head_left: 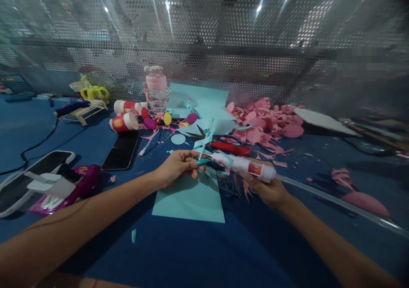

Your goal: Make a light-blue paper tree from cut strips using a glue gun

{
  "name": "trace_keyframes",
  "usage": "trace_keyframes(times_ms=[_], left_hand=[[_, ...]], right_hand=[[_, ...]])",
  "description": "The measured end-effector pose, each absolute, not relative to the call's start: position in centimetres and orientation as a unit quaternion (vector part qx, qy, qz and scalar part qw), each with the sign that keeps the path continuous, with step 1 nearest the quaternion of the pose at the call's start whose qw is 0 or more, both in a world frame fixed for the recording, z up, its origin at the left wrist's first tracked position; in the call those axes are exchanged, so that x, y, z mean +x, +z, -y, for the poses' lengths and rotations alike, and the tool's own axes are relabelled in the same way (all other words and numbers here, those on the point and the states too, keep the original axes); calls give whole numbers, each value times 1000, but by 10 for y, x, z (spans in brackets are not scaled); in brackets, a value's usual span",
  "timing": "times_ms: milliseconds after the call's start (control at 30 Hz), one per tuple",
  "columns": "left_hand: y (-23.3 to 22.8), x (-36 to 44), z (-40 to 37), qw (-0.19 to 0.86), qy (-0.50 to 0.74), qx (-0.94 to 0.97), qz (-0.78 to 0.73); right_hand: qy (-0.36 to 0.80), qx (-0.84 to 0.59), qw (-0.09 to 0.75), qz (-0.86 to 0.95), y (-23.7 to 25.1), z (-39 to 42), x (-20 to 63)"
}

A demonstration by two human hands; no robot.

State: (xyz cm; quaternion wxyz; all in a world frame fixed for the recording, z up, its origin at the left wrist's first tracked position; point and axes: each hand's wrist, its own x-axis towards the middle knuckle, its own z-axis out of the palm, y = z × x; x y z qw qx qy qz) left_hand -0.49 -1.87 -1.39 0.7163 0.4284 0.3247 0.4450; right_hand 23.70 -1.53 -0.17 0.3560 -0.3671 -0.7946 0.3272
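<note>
My left hand (180, 166) pinches a light-blue paper strip (202, 150), with a small teal piece at the fingertips. My right hand (266, 190) is wrapped around a white glue gun (238, 164) with a red window. A long clear glue stick (335, 205) runs out of its back end to the right. The metal nozzle is at the paper by my left fingertips; whether it touches cannot be made out. Under my hands lies a light-blue sheet (191, 205). Just beyond them are scissors with a red handle (230, 148), partly covered by blue paper.
Pink paper cut-outs (262, 122) are heaped at the back right. A pink-lidded bottle (156, 90) stands near the perforated metal screen (198, 32). Paper cups (124, 122), a black phone (121, 151) and a purple packet (86, 181) lie left. A white cable (148, 145) lies beside the phone.
</note>
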Motion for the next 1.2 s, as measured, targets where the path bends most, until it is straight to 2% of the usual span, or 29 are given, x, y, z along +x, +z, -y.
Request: trace_keyframes(times_ms=[167, 367, 633, 1033, 1200], left_hand=[[-16, -6, 18, 724, 440, 434, -307], [-18, -7, 17, 722, 437, 446, -298], [-14, -6, 19, 723, 434, 442, -305], [-13, -5, 19, 720, 432, 442, -314], [-14, -5, 19, 715, 437, 444, -317]], right_hand=[[331, -382, 410, 759, -2, 17, 232], [372, -348, 375, 775, -4, 15, 230], [402, -341, 370, 765, 0, 18, 233], [401, -343, 398, 750, -3, 16, 235], [374, -340, 377, 777, -4, 15, 235]])
